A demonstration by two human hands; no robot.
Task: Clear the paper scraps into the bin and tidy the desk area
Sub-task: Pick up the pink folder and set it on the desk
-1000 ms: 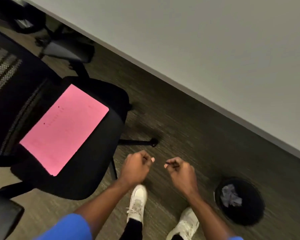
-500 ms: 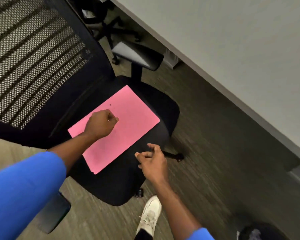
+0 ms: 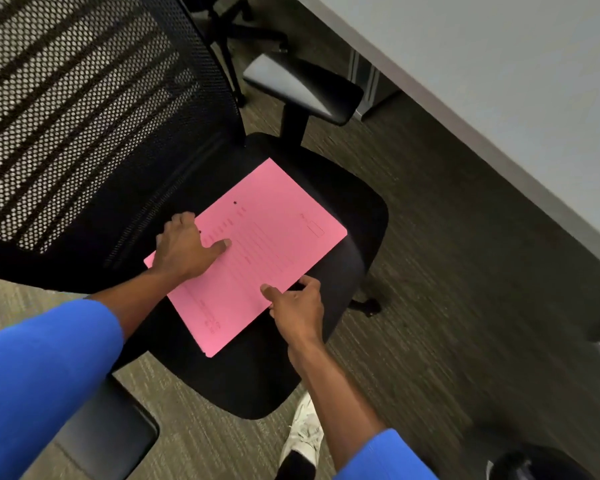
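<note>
Your left hand [image 3: 184, 251] lies on the pink sheet [image 3: 257, 258], its fingers [image 3: 179, 223] curled over the sheet's far-left edge and the thumb stretched flat across the printed face, so it grips the paper at that margin. Your right hand [image 3: 297, 308] pinches the near-right edge, thumb on top pointing inward and the other fingers tucked beneath, where you cannot see them. The sheet is smooth, matte and rectangular, with faint printed lines and a small dark dot near its far end. It lies flat on the seat [image 3: 354, 271] of the office chair, its long axis running diagonally from the near-left corner toward the desk at far right. The seat is black, padded and rounded at the corners. Behind it the backrest [image 3: 94, 109] is a black perforated mesh with pale bands showing through. A glossy dark armrest [image 3: 302, 88] stands on a post at the far side, and another [image 3: 108, 431] sits by your left sleeve [image 3: 39, 386], which is bright blue. The floor [image 3: 447, 271] is dark carpet with a fine striped weave. The desk [image 3: 499, 64] is a smooth pale grey slab with a straight edge. The round black bin [image 3: 534, 462] shows at the lower right corner, well apart from the sheet, beyond your white shoe [image 3: 303, 434].
</note>
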